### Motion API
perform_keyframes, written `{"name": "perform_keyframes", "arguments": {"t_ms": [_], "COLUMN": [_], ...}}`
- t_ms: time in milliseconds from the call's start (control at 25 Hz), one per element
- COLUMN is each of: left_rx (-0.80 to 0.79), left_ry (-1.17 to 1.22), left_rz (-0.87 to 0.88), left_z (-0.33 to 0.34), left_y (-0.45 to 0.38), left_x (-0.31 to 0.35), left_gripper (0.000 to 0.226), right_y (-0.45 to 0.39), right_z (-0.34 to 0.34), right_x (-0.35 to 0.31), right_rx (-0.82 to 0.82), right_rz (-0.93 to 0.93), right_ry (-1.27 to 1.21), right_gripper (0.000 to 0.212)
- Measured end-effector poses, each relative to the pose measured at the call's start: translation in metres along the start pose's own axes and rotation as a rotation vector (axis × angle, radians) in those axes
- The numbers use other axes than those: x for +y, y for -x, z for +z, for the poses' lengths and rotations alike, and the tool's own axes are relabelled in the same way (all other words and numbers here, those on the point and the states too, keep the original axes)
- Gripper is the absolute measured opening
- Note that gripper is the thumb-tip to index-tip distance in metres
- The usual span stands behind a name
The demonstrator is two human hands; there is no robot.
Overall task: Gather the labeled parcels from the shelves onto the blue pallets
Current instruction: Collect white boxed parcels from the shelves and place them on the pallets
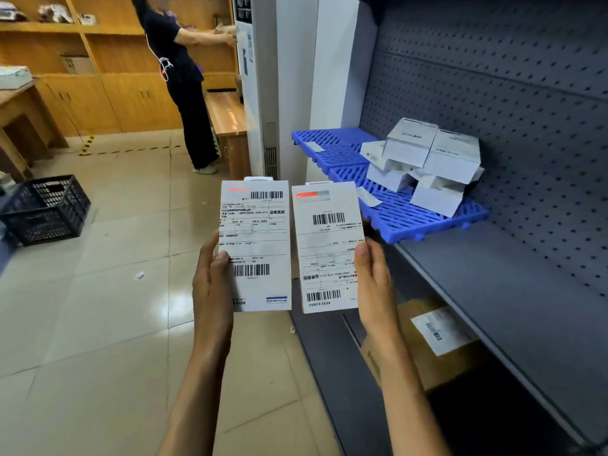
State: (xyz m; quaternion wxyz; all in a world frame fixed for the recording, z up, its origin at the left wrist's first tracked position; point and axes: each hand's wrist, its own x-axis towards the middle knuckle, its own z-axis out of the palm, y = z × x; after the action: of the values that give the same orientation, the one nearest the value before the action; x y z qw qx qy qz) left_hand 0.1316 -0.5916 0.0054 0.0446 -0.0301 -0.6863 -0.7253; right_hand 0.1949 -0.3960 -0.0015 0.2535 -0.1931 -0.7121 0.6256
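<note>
I hold two flat white labeled parcels upright in front of me, side by side. My left hand [212,284] grips the left parcel [255,245] by its left edge, thumb on the label. My right hand [373,284] grips the right parcel [329,246] by its right edge; its label reads upside down. Behind them, blue pallets [408,215] lie on the grey shelf [493,274], carrying a loose pile of white boxes [424,159].
A brown carton with a label [434,340] sits on the lower shelf. A black plastic crate [46,209] stands on the tiled floor at left. Another person [184,80] stands by wooden cabinets at the back. A white column [296,77] borders the shelf unit.
</note>
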Motion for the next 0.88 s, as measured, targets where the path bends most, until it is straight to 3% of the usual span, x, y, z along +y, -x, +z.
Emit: {"name": "perform_keyframes", "arguments": {"t_ms": [200, 400, 640, 880], "left_rx": [-0.086, -0.232, -0.434, -0.596], "left_ry": [0.015, 0.059, 0.145, 0.180], "left_rz": [0.011, 0.051, 0.162, 0.207], "left_z": [0.060, 0.118, 0.192, 0.234], "left_y": [-0.037, -0.075, -0.141, -0.217], "left_x": [0.014, 0.027, 0.042, 0.056], "left_gripper": [0.049, 0.065, 0.049, 0.036], "right_y": [-0.046, -0.083, -0.143, -0.211], "right_z": [-0.028, -0.052, -0.070, -0.058], "right_x": [-0.014, -0.031, -0.041, -0.054], "right_rx": [0.109, 0.264, 0.510, 0.622], "right_rz": [-0.067, -0.190, -0.270, -0.314], "right_ry": [-0.065, 0.020, 0.001, -0.042], "right_gripper": [0.040, 0.059, 0.040, 0.050]}}
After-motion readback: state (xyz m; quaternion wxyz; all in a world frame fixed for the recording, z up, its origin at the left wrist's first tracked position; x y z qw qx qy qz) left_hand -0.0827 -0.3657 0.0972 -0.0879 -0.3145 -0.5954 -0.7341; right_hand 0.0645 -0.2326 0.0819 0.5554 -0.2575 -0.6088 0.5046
